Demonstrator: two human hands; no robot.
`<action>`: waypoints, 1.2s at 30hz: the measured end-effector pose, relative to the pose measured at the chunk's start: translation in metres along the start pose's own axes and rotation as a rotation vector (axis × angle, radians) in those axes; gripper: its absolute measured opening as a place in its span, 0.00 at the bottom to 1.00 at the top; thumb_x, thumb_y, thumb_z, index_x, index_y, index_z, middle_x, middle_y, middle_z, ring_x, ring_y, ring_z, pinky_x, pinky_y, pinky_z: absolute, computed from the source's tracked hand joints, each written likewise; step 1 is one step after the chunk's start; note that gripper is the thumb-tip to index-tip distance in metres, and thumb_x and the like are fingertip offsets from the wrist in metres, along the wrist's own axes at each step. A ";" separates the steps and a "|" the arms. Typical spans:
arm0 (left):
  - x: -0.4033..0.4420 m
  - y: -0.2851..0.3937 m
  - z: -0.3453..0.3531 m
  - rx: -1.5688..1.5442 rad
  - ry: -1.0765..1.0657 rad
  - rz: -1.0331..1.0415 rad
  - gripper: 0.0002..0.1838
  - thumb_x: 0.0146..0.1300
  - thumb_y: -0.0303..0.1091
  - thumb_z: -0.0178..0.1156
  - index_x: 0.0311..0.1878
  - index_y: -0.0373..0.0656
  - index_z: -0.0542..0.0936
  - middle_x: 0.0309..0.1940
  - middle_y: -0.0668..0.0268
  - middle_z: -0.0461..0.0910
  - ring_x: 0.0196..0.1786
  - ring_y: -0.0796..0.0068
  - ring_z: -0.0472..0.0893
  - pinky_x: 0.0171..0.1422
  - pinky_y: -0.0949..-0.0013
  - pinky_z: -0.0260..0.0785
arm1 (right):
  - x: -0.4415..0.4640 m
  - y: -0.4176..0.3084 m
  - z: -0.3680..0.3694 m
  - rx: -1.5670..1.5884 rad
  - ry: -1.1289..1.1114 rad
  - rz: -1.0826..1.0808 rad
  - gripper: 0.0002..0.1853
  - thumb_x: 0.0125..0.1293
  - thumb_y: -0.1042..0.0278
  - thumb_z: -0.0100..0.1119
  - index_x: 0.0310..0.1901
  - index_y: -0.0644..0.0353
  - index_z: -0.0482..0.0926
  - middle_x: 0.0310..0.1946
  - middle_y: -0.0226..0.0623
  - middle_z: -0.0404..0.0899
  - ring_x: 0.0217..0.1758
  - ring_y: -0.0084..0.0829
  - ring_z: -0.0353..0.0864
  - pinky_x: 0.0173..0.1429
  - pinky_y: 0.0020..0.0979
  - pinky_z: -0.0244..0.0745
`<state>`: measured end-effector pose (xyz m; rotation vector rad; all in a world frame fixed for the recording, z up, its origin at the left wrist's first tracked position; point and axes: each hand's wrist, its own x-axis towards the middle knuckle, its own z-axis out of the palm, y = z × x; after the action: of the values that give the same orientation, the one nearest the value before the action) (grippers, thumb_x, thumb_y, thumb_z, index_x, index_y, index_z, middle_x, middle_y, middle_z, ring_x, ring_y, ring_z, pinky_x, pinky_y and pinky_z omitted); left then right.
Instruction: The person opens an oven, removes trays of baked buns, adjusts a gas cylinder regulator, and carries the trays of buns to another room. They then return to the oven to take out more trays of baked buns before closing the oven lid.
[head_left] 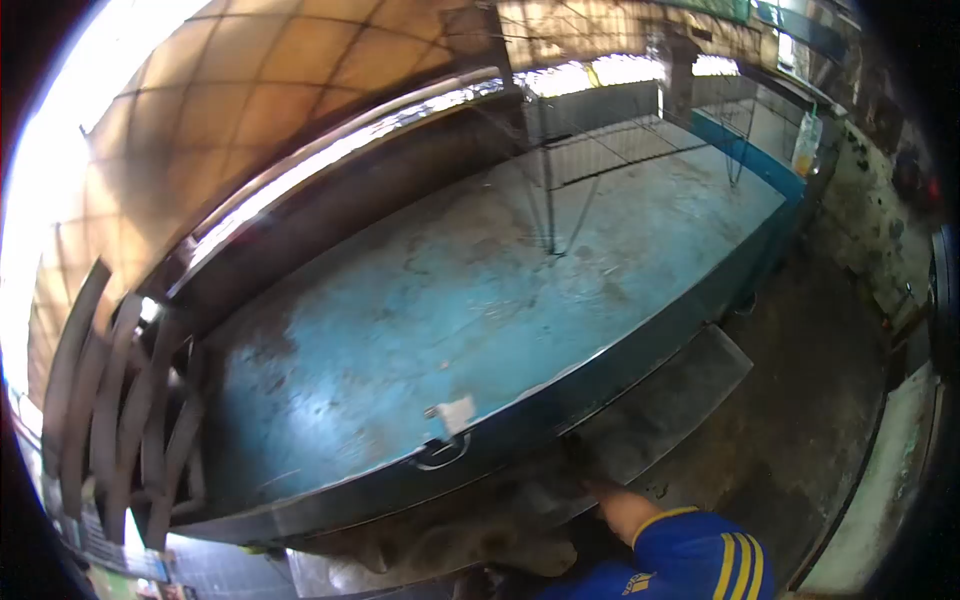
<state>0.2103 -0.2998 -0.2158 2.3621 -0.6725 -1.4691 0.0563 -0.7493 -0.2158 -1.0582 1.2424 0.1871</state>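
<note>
My right forearm reaches out of a blue sleeve with yellow stripes toward a long grey sheet (690, 375) below the front edge of the blue table (430, 320). At its end, my right hand (592, 484) is dim and blurred in the shadow by the sheet. Its fingers cannot be made out, nor whether it grips the sheet. My left hand does not show. A curved metal handle (443, 457) sits on the table's front side, with a small white scrap (457, 413) just above it on the stained top.
A wire frame (625, 160) with thin legs stands at the table's far part. Several dark curved strips (110, 410) rise at the left end. A clear bottle (806, 142) is near the far right corner. Concrete floor (800, 350) and a stained wall (875, 215) lie to the right.
</note>
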 end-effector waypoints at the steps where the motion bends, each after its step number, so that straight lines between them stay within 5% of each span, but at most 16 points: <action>1: 0.003 0.018 0.008 -0.243 0.002 -0.101 0.16 0.76 0.47 0.64 0.59 0.52 0.90 0.57 0.63 0.90 0.65 0.57 0.86 0.89 0.44 0.67 | 0.008 -0.004 -0.016 -0.032 0.000 -0.025 0.27 0.89 0.50 0.58 0.77 0.59 0.82 0.78 0.47 0.84 0.73 0.49 0.85 0.76 0.47 0.81; 5: -0.003 0.062 0.035 -0.631 0.030 -0.233 0.17 0.80 0.47 0.61 0.63 0.52 0.87 0.62 0.63 0.87 0.70 0.57 0.83 0.90 0.43 0.66 | 0.049 -0.025 -0.055 -0.249 0.014 -0.149 0.28 0.88 0.49 0.58 0.77 0.60 0.82 0.78 0.48 0.84 0.73 0.49 0.85 0.76 0.48 0.81; 16: -0.016 0.115 0.087 -0.889 0.010 -0.309 0.22 0.88 0.48 0.52 0.76 0.54 0.79 0.77 0.63 0.78 0.82 0.56 0.75 0.93 0.40 0.62 | 0.101 -0.115 -0.042 -0.740 0.009 -0.461 0.30 0.87 0.47 0.60 0.77 0.63 0.81 0.78 0.50 0.84 0.74 0.50 0.85 0.77 0.49 0.80; 25: 0.038 0.185 0.188 -1.170 -0.190 -0.126 0.25 0.95 0.49 0.44 0.86 0.55 0.73 0.89 0.63 0.71 0.92 0.56 0.68 0.95 0.38 0.59 | 0.008 0.008 -0.061 -1.099 -0.307 -0.675 0.33 0.86 0.45 0.61 0.77 0.64 0.81 0.78 0.51 0.84 0.75 0.51 0.85 0.77 0.50 0.80; 31: 0.121 0.237 0.292 -1.214 0.048 0.336 0.34 0.92 0.64 0.41 0.78 0.48 0.79 0.80 0.57 0.79 0.77 0.55 0.81 0.80 0.39 0.74 | -0.063 0.075 -0.104 -1.147 -0.466 -0.766 0.34 0.85 0.44 0.62 0.78 0.64 0.80 0.79 0.52 0.83 0.78 0.52 0.83 0.79 0.50 0.78; 32: 0.125 0.237 0.300 -0.917 0.106 0.293 0.35 0.90 0.65 0.42 0.74 0.46 0.80 0.72 0.54 0.83 0.63 0.54 0.84 0.66 0.40 0.79 | -0.074 0.081 -0.118 -1.087 -0.437 -0.778 0.35 0.85 0.44 0.62 0.80 0.63 0.78 0.80 0.52 0.81 0.81 0.52 0.82 0.81 0.50 0.77; 35: 0.179 0.207 0.358 -1.083 0.339 0.332 0.36 0.88 0.66 0.42 0.65 0.41 0.82 0.52 0.50 0.88 0.35 0.53 0.81 0.36 0.42 0.81 | -0.135 0.050 -0.177 -0.936 -0.452 -0.670 0.38 0.85 0.43 0.62 0.87 0.55 0.72 0.86 0.51 0.75 0.87 0.51 0.76 0.91 0.47 0.68; 36: 0.161 0.216 0.353 -1.208 0.339 0.220 0.33 0.88 0.63 0.45 0.65 0.41 0.82 0.53 0.51 0.88 0.40 0.53 0.82 0.41 0.44 0.81 | -0.132 0.049 -0.193 -1.046 -0.401 -0.950 0.34 0.84 0.43 0.60 0.82 0.56 0.78 0.82 0.52 0.79 0.83 0.52 0.79 0.86 0.48 0.72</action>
<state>-0.0968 -0.5649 -0.3954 1.4356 0.0852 -0.8955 -0.1544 -0.8101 -0.1214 -2.2577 0.1061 0.2943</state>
